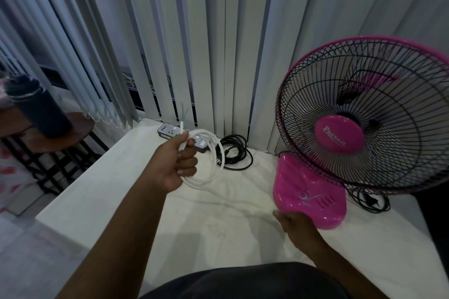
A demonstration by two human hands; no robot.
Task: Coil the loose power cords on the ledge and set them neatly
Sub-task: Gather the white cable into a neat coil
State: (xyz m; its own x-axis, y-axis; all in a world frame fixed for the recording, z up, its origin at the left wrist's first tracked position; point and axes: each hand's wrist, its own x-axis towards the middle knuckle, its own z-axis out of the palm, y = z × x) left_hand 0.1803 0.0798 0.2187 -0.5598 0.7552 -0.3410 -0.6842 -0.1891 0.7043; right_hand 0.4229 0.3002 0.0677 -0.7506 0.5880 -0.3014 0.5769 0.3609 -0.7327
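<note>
Dark clothing (243,281) fills the bottom edge at six o'clock, and both forearms reach out from it over the white ledge (102,201). At about five o'clock the right hand (295,224) hovers low over the ledge beside the fan's pink base (308,191); it is blurred, its fingers seem loosely extended, and it appears to hold nothing, though a faint smeared line of cord seems to trail across the ledge toward it. Near the middle, toward nine o'clock, the left hand (178,165) is raised with fingers curled round a white cord (209,152), which hangs from it in several round loops, its loose end sticking up above the thumb. Just beyond the loops, at about twelve o'clock from that hand, a black cord (237,152) lies in a rough bundle on the ledge next to a grey power strip (175,132). Farther round at three o'clock, another black cord with its plug (371,202) lies slack behind the pink fan (359,114). Vertical blinds (194,31) close the back, and a dark bottle (36,106) stands on a side table at nine o'clock.

By my reading the white cord is mostly coiled but not yet set down; the bundle by the strip looks only loosely gathered, and the fan's cord looks untouched.
</note>
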